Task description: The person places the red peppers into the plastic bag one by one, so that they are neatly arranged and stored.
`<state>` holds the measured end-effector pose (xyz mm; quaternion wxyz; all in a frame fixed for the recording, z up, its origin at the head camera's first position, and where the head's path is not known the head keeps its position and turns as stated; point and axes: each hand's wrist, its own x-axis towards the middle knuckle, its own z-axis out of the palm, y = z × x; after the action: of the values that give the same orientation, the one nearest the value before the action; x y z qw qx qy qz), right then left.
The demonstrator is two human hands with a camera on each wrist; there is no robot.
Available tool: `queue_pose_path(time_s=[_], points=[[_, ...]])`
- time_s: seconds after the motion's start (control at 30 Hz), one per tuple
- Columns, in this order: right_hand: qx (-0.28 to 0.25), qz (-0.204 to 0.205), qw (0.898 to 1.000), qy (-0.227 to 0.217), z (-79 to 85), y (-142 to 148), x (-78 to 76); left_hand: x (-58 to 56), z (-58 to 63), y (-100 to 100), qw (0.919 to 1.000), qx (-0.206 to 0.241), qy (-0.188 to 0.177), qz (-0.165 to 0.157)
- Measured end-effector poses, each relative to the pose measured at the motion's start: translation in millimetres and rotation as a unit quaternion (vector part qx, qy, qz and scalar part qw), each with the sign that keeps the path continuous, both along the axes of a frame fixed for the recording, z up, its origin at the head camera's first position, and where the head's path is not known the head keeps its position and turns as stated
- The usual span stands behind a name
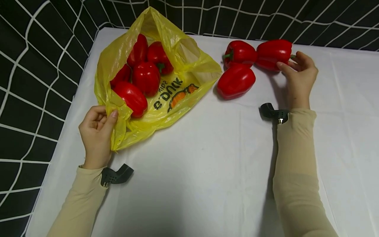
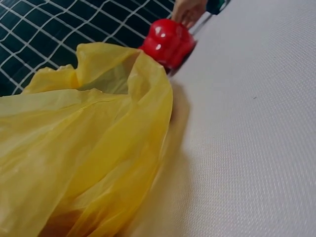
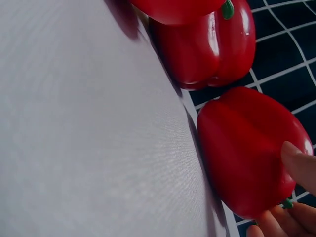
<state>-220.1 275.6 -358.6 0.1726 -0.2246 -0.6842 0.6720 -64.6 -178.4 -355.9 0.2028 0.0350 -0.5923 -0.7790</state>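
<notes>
While the left hand (image 1: 97,131) pinches the edge of a yellow bag (image 1: 103,69) holding five red peppers (image 1: 146,79), the head view shows the right hand (image 1: 300,77) pinching a red pepper (image 1: 273,54) beside two loose peppers (image 1: 237,82) on the worktop (image 1: 189,171). The left wrist view shows crinkled plastic; the right wrist view, glossy, grooved skin.

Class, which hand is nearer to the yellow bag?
Left: the left hand pinches the yellow bag by its edge; the right hand is off to its right, touching the rightmost red pepper.
</notes>
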Motion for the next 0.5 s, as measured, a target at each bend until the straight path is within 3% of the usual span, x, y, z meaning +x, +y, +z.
queue_pose_path(time_s=[0.5], points=[[0.054, 0.012, 0.998, 0.002, -3.6, -1.3, 0.1, 0.0, -0.9, 0.7, 1.0, -0.006, 0.0, -0.002]])
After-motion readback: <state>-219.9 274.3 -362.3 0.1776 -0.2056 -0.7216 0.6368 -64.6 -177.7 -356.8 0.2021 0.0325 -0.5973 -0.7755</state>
